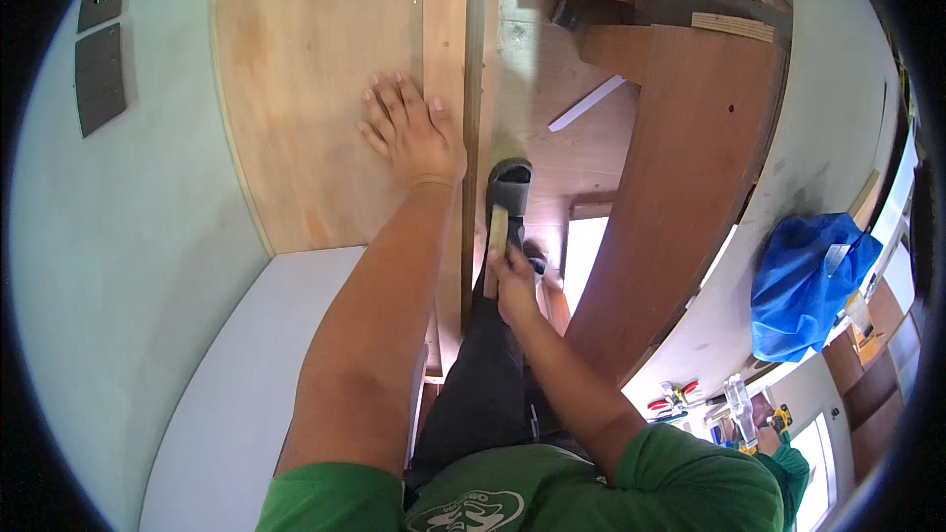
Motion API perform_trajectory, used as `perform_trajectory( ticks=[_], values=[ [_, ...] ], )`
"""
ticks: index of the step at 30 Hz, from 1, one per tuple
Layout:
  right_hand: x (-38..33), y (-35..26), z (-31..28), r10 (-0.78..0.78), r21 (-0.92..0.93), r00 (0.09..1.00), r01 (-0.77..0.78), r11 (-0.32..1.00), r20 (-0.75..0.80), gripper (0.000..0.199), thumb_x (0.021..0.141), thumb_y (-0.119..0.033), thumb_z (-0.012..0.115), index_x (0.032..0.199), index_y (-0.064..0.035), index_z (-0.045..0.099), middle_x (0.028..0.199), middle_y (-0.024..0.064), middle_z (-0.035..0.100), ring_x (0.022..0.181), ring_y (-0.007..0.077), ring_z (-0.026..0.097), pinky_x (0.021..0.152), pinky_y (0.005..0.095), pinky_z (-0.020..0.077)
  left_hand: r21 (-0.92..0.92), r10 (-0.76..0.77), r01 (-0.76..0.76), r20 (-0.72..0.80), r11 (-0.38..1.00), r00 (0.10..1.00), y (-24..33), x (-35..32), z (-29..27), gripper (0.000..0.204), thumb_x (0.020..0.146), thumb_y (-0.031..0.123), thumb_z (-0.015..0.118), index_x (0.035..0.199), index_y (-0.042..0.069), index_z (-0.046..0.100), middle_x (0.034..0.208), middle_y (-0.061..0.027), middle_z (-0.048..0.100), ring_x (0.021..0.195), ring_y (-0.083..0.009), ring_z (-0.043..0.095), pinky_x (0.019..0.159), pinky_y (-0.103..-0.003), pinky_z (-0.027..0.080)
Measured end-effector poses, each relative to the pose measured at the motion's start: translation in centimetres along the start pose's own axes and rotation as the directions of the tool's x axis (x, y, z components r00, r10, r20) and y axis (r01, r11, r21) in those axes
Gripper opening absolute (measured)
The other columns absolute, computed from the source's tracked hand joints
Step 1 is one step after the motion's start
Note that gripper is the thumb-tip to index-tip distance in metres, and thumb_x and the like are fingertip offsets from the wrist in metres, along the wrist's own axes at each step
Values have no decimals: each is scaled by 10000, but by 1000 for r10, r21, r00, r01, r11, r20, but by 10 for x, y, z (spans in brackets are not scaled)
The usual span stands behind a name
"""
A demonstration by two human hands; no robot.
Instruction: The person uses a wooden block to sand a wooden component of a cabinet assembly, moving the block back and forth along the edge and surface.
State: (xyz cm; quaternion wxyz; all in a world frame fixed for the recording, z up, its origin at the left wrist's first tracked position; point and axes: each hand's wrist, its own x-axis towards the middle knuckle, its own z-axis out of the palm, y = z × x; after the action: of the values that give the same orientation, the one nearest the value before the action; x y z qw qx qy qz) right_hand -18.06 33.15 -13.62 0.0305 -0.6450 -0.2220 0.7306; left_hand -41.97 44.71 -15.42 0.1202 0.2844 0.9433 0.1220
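My left hand [419, 138] lies flat with its fingers spread on a pale plywood panel [315, 99], close to the panel's right-hand edge strip [445, 49]. Lower and to the right, my right hand [514, 286] is closed around a small, pale, block-like piece of wood [499, 225], held upright just off that edge. Its far end shows above my fingers; part of the rest is hidden by my grip. Below the block are my dark trouser leg and a black sandal [510, 185] on the floor.
A white panel [246, 374] adjoins the plywood at lower left, beside a wall with dark socket plates [101, 79]. On the right stand a brown board [680, 187] and a hanging blue bag [813, 286]. A white strip [586, 103] lies on the floor. Another person's hand [768, 441] is near tools.
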Motion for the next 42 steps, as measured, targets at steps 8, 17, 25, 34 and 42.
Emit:
perform_trajectory(
  ticks=[8,17,25,34,42],
  values=[
    [127,-199,76,-372,284,928,354,891,10,420,1049,-306,589,1344,-8,557,1226,95,637,1116,195,596,986,374,470,15,-7,7,-11,1000,1000,2,4,-2,645,1048,408,322,1580,44,337,1680,-218,184,1558,-409,117,1216,-616,28],
    [235,-403,133,-512,236,846,473,849,147,474,1037,-353,597,1356,-5,564,1296,130,643,1183,264,603,1009,417,485,-10,-10,10,3,1000,1000,4,2,-5,650,1040,388,333,1576,20,331,1683,-216,172,1554,-415,123,1223,-607,3],
    [227,-467,183,-525,277,847,486,829,82,537,1015,-330,641,1407,10,506,1408,166,583,1234,309,587,1030,487,474,17,-15,14,33,1000,999,0,2,-10,634,1058,382,307,1580,20,319,1672,-239,183,1549,-434,125,1216,-621,15],
    [263,-496,188,-568,217,807,532,818,161,499,1028,-364,570,1322,40,583,1302,212,632,1165,356,607,984,506,492,6,-43,42,102,999,994,5,3,-14,645,1046,373,319,1581,14,308,1673,-242,175,1550,-444,105,1216,-627,2],
    [279,-499,179,-686,-14,724,688,725,79,424,975,-254,582,1243,70,629,1197,230,663,1079,339,636,915,456,507,-10,-13,13,49,1000,999,5,1,-8,640,1046,377,322,1578,21,320,1669,-245,185,1544,-452,119,1210,-639,14]
  ],
)
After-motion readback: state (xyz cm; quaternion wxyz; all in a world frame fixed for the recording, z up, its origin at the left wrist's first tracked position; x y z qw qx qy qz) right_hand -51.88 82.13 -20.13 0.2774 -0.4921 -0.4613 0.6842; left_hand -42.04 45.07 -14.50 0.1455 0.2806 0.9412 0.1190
